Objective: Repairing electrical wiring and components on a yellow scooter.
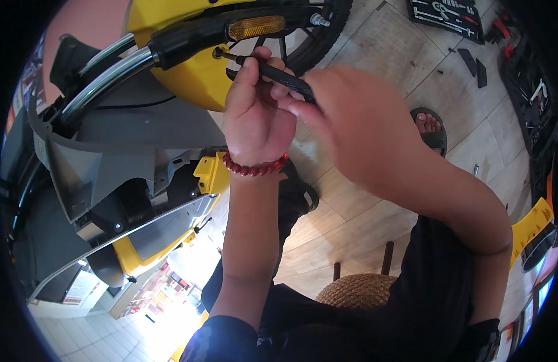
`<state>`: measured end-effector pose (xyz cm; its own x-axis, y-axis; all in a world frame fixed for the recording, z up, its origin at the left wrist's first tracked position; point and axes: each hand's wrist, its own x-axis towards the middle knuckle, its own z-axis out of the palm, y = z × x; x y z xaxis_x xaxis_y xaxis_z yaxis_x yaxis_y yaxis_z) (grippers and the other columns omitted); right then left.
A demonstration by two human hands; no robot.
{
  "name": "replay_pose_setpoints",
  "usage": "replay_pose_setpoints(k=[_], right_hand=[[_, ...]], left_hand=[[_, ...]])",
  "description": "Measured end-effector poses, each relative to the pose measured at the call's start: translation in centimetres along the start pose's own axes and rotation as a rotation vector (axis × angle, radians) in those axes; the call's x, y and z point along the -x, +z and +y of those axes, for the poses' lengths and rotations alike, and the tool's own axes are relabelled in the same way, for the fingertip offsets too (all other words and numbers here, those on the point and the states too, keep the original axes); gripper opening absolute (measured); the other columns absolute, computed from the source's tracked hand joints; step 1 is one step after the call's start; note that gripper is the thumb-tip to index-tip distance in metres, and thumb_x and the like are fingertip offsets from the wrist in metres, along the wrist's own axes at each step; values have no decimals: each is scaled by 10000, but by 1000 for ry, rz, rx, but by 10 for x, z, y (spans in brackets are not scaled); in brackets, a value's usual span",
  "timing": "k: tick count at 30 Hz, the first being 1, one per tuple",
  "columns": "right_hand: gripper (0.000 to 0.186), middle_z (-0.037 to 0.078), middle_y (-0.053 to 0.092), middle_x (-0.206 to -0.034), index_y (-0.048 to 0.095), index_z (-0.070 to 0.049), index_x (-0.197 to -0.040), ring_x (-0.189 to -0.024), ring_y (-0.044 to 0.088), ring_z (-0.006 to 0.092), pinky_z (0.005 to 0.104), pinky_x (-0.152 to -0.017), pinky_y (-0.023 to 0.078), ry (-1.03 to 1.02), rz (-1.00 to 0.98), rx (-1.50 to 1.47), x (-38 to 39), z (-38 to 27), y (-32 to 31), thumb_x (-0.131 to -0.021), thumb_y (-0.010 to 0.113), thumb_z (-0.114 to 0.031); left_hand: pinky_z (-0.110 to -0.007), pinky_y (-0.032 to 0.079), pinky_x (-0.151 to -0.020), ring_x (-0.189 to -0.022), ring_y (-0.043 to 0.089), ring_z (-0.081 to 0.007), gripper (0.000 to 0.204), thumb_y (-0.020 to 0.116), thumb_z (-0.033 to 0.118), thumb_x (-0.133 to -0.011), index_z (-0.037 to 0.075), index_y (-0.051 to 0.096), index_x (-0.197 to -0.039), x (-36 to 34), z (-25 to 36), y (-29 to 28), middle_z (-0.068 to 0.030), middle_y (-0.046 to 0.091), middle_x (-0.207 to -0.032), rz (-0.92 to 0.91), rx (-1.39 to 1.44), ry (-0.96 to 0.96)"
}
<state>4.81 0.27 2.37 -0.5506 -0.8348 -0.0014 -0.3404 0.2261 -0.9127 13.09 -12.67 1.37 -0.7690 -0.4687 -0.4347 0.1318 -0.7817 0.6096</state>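
A black-handled screwdriver [286, 79] slants across the front of a motorcycle. Its tip meets a dark bolt [218, 53] on the yellow front fender [191, 81], just below the black fork. My left hand [258, 111], palm up with a red bead bracelet at the wrist, has its thumb and fingers closed around the front of the handle. Wrapped over the handle's rear end is my right hand [360, 120], slightly smeared by motion, its fingers partly hidden. An orange reflector [256, 28] sits on the fork above the tool.
The motorcycle's grey front panel [110, 163] with jagged edges lies left of my left forearm. Behind the fork is the black tyre [324, 45]. An open tool case [448, 18] and black plastic strips [474, 67] lie on the tiled floor. A woven stool [354, 291] is beneath me.
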Motion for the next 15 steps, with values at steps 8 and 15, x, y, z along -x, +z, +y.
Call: replay_pose_setpoints(k=[8, 15], right_hand=[[351, 54, 468, -550, 560, 0, -727, -545, 495, 159, 285, -534, 395, 34, -30, -257, 5, -3, -18, -907, 510, -298], [383, 55, 466, -558, 542, -12, -702, -545, 487, 140, 296, -518, 375, -21, 108, -14, -6, 10, 0, -903, 526, -337]], left_hand=[[-248, 378, -641, -679, 407, -116, 178, 468, 217, -931, 59, 518, -996, 0, 3, -8, -4, 443, -780, -56, 32, -42], [-292, 397, -656, -678, 413, -138, 189, 438, 230, -942, 62, 488, -1013, -1, -1, 3, -9, 442, -793, -9, -34, -15]])
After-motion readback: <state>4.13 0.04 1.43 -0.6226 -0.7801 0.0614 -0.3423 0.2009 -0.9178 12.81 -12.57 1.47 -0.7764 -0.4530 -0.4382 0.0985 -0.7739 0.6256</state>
